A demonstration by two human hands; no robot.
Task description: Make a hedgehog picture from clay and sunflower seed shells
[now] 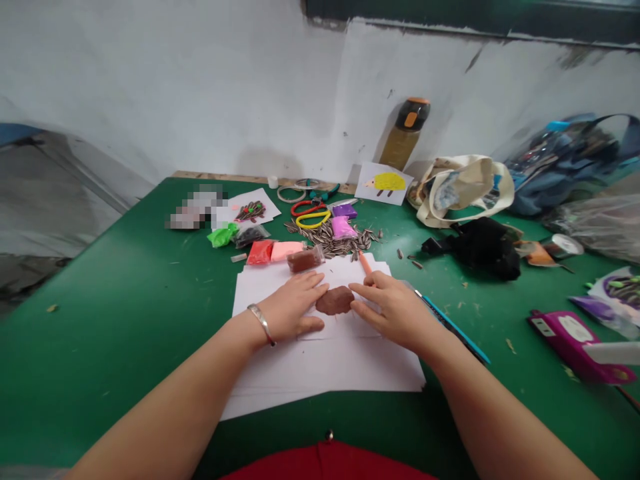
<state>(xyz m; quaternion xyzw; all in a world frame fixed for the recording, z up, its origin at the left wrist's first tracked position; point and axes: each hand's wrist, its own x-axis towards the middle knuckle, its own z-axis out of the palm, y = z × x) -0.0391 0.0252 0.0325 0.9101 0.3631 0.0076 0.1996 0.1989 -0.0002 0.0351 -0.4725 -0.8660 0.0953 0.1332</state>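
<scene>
A person in a red top (325, 463) leans over a green desk (100, 373), forearms reaching in from its near edge. The left hand (293, 308), a silver bangle (261, 325) at its wrist, and the right hand (395, 313) lie open on a stack of white paper (320, 377), the fingers spread and gripping nothing. Between them, a flattened lump of brown modelling clay (335, 300) sits on the paper, with fingertips from both hands at its edges. A blue-and-black pencil (453, 327) lies just beside the right hand, and an orange pencil (365, 263) sits just beyond it. Past the paper are a packet of brown clay (305, 259), red and pink clay packets (273, 251) and a heap of sunflower seeds (333, 240). Toward the desk's far edge, a yellow hedgehog drawing (387, 183) stands below a water bottle (407, 133). A canvas tote bag (460, 190) lies at the far right corner, with a magenta pouch (575, 347) along the right edge.
</scene>
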